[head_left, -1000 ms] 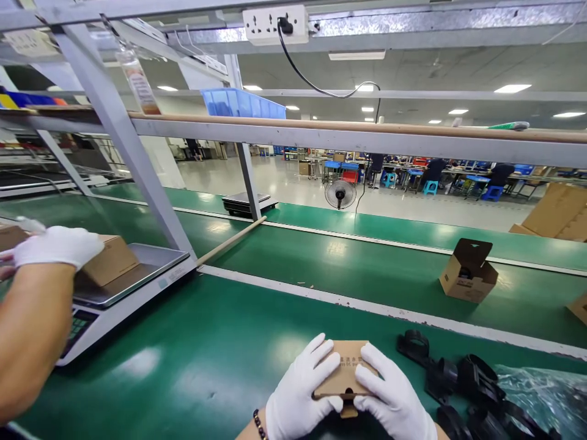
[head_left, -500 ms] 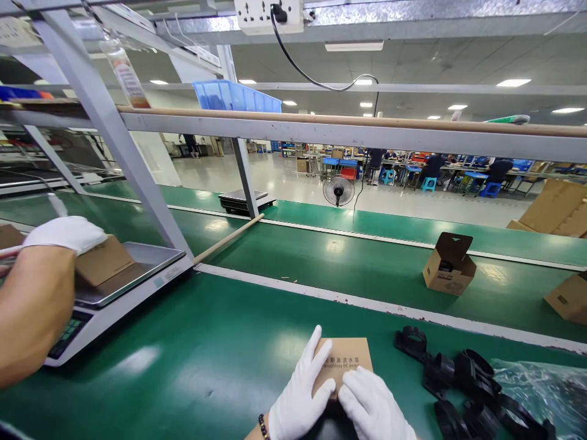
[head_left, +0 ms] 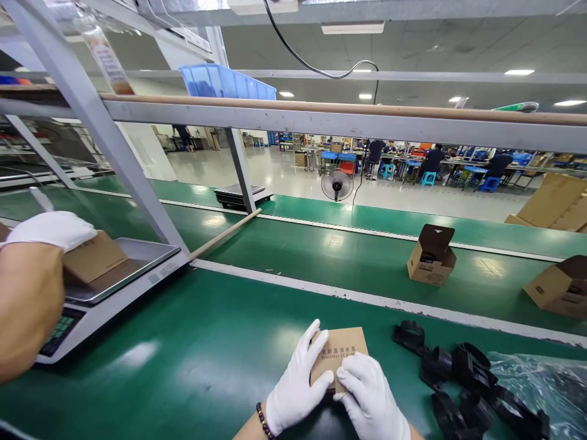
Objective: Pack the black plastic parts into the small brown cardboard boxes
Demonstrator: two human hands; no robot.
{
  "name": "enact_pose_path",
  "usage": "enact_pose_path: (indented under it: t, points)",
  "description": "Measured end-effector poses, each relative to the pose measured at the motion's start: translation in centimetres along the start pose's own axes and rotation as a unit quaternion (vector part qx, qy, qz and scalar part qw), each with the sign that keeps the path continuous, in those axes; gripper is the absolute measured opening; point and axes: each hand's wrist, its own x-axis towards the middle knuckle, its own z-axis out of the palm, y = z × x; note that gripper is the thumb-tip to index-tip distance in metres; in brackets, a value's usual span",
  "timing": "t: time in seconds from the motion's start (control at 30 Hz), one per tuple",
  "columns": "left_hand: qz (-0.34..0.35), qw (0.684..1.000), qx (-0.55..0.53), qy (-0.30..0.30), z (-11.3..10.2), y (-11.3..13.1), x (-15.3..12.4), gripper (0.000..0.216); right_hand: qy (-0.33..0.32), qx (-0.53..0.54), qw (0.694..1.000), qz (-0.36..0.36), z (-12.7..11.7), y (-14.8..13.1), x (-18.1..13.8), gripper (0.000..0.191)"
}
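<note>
at nine o'clock a co-worker's gloved hand (head_left: pixel 48 227) rests on a brown carton (head_left: pixel 92 256) lying on the scale (head_left: pixel 132 272); over the last second that hand has slid a little toward the left edge while the carton stayed on the pan. the scale's keypad (head_left: pixel 59 330) shows below the forearm, its keys too small to read.

at six o'clock the person's left hand (head_left: pixel 298 382) lies with fingers spread along the left side of the small box (head_left: pixel 339 357), thumb tucked at its near edge. the right hand (head_left: pixel 371 394), fingers curled, presses down on the box's near right corner. a second ago both hands were cupped over the box with a tab poking out between them at the near edge; now no tab shows and more of the top face shows. judged from that, the flap has probably been tucked in and the box is being pressed shut, flat on the green bench (head_left: pixel 206 360).

the box top carries a line of chinese characters and under it "brushless dc", the rest hidden by the right hand.

at three o'clock black plastic parts (head_left: pixel 458 379) lie beside a clear bag (head_left: pixel 545 379). on the belt (head_left: pixel 358 256) an open box (head_left: pixel 431 256) has moved leftward, and another open box (head_left: pixel 554 287) has come fully into view at the right edge; their print is unreadable.
</note>
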Motion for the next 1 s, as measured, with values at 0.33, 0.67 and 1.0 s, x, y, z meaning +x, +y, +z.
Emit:
enact_pose_path:
  t: [0.33, 0.67, 1.0]
  points:
    - [0.025, 0.999, 0.009, 0.021, 0.2, -0.1, -0.1, 0.066, 0.019, 0.036, 0.998, 0.039, 0.3, 0.1, 0.0, 0.026]
    - [0.027, 0.999, 0.026, -0.007, -0.6, -0.6, 0.3, 0.063, -0.099, 0.060, 0.993, -0.030, -1.4, -0.4, 2.0, 0.018]
    - [0.068, 0.988, 0.140, 0.020, -1.7, 0.4, 0.2, 0.060, 0.041, 0.000, 0.994, 0.105, 1.1, 0.0, -0.1, 0.032]
